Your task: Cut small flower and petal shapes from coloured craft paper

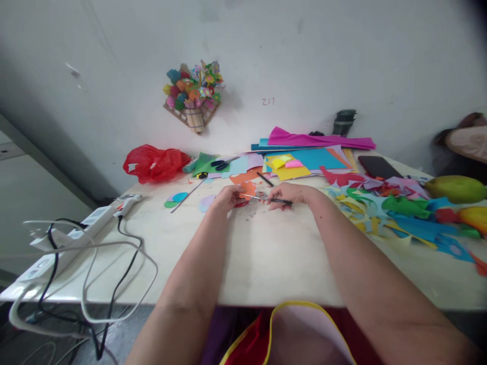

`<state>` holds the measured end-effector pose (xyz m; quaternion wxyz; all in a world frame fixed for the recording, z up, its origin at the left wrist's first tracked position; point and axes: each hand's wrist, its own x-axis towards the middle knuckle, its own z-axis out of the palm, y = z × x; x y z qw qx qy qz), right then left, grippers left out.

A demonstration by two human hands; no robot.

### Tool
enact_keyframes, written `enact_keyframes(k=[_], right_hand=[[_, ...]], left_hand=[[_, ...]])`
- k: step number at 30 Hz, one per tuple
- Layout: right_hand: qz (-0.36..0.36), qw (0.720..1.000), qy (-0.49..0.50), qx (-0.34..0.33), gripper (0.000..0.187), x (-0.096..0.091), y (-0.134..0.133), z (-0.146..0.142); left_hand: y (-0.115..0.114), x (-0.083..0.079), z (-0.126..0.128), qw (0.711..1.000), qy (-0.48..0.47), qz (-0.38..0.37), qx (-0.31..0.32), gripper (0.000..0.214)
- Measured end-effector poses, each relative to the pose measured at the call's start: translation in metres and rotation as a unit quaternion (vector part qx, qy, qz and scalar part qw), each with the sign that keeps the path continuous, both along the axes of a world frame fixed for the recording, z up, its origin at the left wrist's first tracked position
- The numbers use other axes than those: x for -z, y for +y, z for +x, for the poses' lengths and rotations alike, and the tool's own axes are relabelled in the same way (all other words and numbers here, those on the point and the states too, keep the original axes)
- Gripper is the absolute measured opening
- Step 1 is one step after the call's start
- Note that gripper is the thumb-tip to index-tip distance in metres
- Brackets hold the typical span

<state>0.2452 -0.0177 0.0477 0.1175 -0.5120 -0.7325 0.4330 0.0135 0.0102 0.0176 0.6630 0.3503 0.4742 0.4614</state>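
Note:
My left hand (225, 196) is closed in a pinch on a small orange paper piece (248, 189) above the pale table (266, 253). My right hand (289, 194) grips black-handled scissors (279, 201); their thin blades point left toward the orange piece and meet its lower edge. Tiny paper scraps lie on the table under both hands. A thin dark stick (265, 179) lies just behind my hands.
Coloured paper sheets (304, 157) and cut scraps (399, 213) cover the far and right table. A second pair of scissors (222, 163), a red plastic bag (154, 163), a phone (378, 166), a power strip with cables (76, 233) at left, green fruit (454, 188) at right.

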Motion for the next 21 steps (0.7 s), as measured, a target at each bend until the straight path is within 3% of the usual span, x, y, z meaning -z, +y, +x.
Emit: enact_keyframes(k=[7, 21], right_hand=[[-0.009, 1.0, 0.012, -0.004, 0.04, 0.0003, -0.0004, -0.0003], [-0.002, 1.0, 0.024, -0.008, 0.046, 0.0063, 0.0034, -0.0007]], left_hand=[[-0.0043, -0.0043, 0.0008, 0.999, 0.035, -0.001, 0.01, 0.012], [0.0015, 0.0003, -0.0033, 1.0, 0.015, -0.006, 0.015, 0.014]])
